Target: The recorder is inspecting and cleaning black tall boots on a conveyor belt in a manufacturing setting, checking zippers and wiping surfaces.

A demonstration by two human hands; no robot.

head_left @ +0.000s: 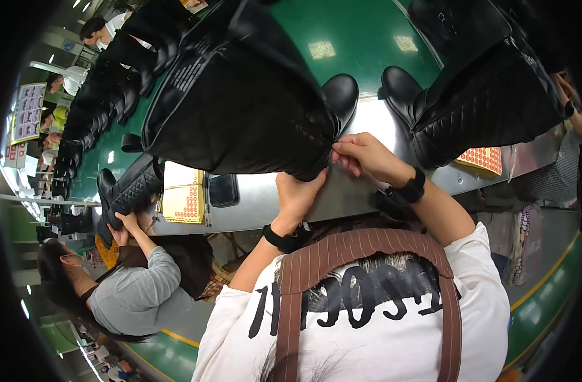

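A tall black boot [240, 108] leans over the bench in front of me, its wide shaft opening toward the upper left and its rounded toe pointing away. My left hand [298, 194] is closed around the boot's heel and ankle from the near side; most of its fingers are hidden under the boot. With thumb and forefinger pinched, my right hand [366, 156] is at the ankle crease, close above the left thumb. What lies in that pinch is too small to make out. Another tall black boot [482, 95] with stitched lines stands to the right of my hands.
Yellow sheets with red round stickers [184, 191], a pen [207, 200] and a black phone-like device [223, 190] lie on the metal bench edge [256, 219]. More sticker sheets [485, 159] sit at right. Several boots line the green table leftward; a co-worker [138, 286] handles a quilted boot [135, 181].
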